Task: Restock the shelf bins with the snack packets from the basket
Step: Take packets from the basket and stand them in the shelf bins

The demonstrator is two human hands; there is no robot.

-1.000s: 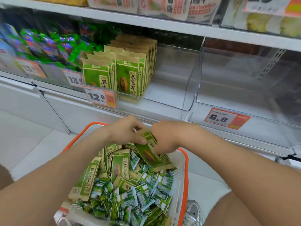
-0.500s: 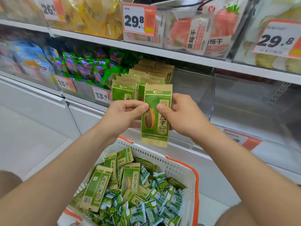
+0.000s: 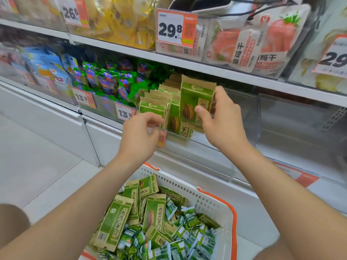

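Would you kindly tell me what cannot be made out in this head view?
Price tag on the seed bin: head view, mostly hidden by the left hand.
Top-right price label: head view, cut off by the frame edge.
Blue packets, far left: head view, blurred, print unreadable.
Held packet: print partly covered by the right hand.

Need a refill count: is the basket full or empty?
Well filled: green snack packets lie heaped across the white basket, hiding its bottom.

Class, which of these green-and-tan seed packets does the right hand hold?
The raised upright packet in the right hand; others stand in the bin or lie in the basket.
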